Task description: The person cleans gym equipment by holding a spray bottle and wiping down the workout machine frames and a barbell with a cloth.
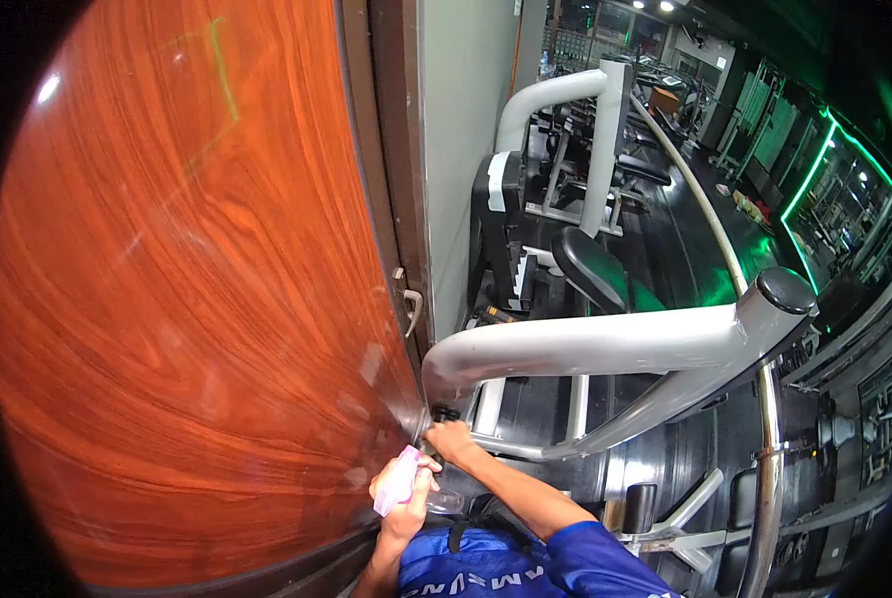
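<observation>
Low in the view, my left hand point(403, 503) is wrapped round a pink spray head point(397, 481). A clear bottle body point(445, 501) shows just to the right of that hand. My right hand point(450, 440) is closed at the lower end of a thick grey machine frame point(586, 344), close to a small black part point(446, 413). What its fingers hold is too small to make out. Both hands are near the bottom edge of a glossy wooden door point(217, 299).
A metal door handle point(412, 311) sits above the hands. Behind the grey frame are a black padded seat point(591, 269) and other gym machines. A long metal bar point(765, 478) runs down the right side, and a black pad point(639, 506) stands low on the right.
</observation>
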The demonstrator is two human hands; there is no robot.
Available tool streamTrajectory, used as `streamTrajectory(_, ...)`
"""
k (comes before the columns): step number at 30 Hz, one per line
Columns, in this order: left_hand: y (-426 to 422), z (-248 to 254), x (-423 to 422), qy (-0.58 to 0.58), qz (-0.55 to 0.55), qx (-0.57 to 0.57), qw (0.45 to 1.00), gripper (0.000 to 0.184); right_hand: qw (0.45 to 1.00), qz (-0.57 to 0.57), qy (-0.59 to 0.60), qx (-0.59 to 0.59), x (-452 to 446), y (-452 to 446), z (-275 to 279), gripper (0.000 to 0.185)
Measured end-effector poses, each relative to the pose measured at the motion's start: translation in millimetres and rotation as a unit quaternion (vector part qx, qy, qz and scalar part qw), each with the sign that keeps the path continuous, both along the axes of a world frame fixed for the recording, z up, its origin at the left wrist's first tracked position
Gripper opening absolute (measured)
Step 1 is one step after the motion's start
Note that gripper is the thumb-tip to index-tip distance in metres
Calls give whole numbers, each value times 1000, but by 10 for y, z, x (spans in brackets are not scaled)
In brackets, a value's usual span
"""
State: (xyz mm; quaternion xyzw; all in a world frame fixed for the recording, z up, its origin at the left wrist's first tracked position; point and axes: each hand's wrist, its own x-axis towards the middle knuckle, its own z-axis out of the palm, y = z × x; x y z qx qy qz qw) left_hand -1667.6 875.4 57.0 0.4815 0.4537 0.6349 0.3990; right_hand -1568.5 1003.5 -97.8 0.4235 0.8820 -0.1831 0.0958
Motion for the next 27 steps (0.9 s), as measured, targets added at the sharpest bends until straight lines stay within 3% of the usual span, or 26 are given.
streamTrajectory(3, 4, -2, 37, -16, -52, -36, 998, 15, 942, -160, 279, -92, 409, -371, -153, 33)
streamTrajectory(8, 195, 307, 328, 16, -222, -40, 974, 15, 733, -368, 549, -159, 1189, -849, 106, 39)
streamTrajectory(10, 284, 414, 543, 52, -264, -7, 963, 12, 526, -506, 646, -222, 1460, -1057, 467, 41)
streamTrajectory(13, 398, 493, 897, 91, -303, 60, 947, 11, 333, -532, 767, -132, 1840, -1315, 865, 32)
streamTrajectory(19, 509, 711, 1512, 142, -298, 207, 921, 16, 232, -505, 831, -8, 2502, -1740, 1343, 45)
streamTrajectory(21, 501, 822, 1718, 132, -293, 221, 921, 16, 192, -484, 853, -23, 2687, -1864, 1419, 42)
streamTrajectory(27, 505, 1052, 2290, 147, -284, 264, 910, 10, 166, -468, 867, 40, 2898, -2051, 1507, 41)
